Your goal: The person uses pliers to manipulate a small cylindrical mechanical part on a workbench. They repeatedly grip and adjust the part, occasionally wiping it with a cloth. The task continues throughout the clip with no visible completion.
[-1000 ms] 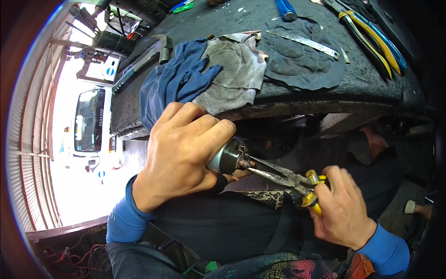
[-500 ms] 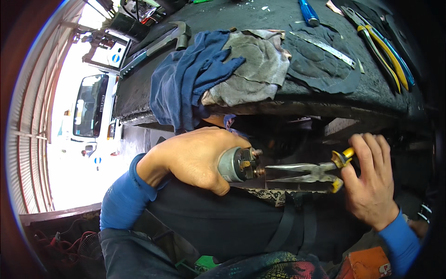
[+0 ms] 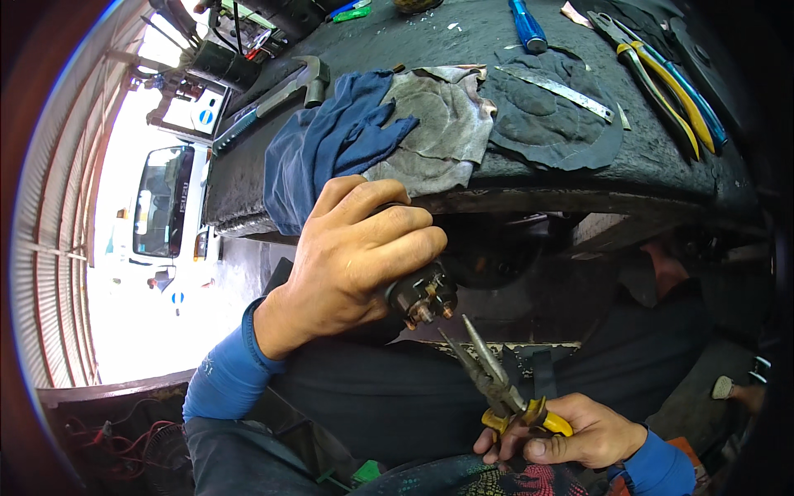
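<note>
My left hand (image 3: 356, 256) is closed around a starter solenoid (image 3: 423, 295), a short cylinder with a black end cap. Its copper-coloured threaded studs point down and toward the right; most of its body is hidden in my grasp. In my right hand (image 3: 579, 434), low on the right, is a pair of long-nose pliers (image 3: 495, 384) with yellow handles. Their jaws are parted and point up and left at the studs, a small gap short of touching them.
On the dark workbench (image 3: 389, 37) lie a claw hammer (image 3: 310, 80), blue and grey rags (image 3: 447, 116), a steel ruler (image 3: 571, 93), a blue-handled screwdriver (image 3: 528, 29) and yellow-handled pliers (image 3: 662, 87). A white truck (image 3: 165, 202) stands outside at left.
My right hand has brought the pliers down and left, turning their jaws from pointing left to pointing up-left. My left hand has rolled the solenoid so its studs tilt downward.
</note>
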Demonstrator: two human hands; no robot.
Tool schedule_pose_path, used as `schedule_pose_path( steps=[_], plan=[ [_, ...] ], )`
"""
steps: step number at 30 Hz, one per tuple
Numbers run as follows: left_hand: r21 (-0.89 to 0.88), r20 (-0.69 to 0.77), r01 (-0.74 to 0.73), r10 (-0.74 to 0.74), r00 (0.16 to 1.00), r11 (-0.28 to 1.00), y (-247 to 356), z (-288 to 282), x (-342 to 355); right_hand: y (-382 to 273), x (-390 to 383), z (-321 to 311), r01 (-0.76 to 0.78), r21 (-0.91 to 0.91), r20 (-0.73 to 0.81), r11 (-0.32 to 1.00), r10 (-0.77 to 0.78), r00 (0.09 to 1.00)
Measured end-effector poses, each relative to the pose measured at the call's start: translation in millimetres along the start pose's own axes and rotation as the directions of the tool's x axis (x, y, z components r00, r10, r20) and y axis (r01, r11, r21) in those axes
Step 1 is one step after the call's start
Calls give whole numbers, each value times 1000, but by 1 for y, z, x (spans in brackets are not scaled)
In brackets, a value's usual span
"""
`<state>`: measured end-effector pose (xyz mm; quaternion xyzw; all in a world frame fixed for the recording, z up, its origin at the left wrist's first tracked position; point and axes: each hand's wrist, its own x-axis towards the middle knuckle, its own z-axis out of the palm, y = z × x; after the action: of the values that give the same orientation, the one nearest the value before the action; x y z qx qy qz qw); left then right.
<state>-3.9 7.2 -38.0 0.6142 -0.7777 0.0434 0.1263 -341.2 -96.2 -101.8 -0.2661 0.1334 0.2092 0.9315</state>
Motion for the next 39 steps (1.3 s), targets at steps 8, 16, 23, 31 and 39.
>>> schedule_pose_path(
  steps=[8, 16, 23, 31, 39],
  plan=[
    [190, -124, -101, 126, 984, 977, 5, 0, 5, 9, 10, -2, 48, 55, 116, 997, -54, 992],
    [227, -163, -120, 159, 974, 966, 2, 2, 4, -1, 12, 4, 3, 81, 56, 997, -7, 998],
    [253, -187, -142, 192, 963, 957, 1, 3, 1, 4, 12, 7, 0, 165, 36, 986, -6, 999],
    [318, -257, -160, 247, 934, 934, -1, 5, 1, 21, 15, 5, 97, 279, 65, 955, -120, 991],
    [367, -184, -124, 203, 962, 922, 4, -2, 4, 5, 14, 10, 67, -409, -162, 910, -145, 976]
  ],
)
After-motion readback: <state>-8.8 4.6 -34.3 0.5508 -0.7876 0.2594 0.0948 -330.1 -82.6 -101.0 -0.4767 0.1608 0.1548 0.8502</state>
